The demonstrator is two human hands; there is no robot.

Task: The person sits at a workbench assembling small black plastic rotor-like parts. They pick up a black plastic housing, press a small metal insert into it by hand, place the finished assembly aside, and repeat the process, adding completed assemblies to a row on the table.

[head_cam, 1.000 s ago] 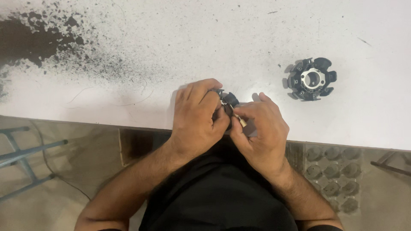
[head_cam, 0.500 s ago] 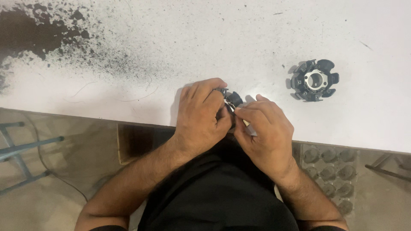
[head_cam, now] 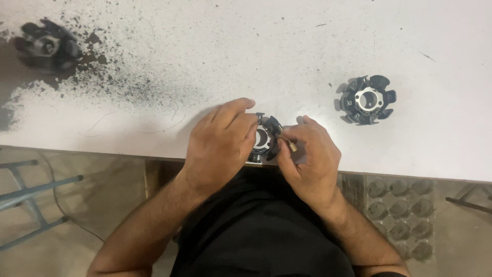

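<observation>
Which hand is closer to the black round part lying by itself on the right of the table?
Right. The right hand sits just left of and below the lone black round part; the left hand is farther left, beyond the part being held.

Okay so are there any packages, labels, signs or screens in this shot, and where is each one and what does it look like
No labels, signs or screens show.
Nearest to packaging: a moulded tray with round pockets, grey-brown, below the white table's edge at lower right.
</observation>
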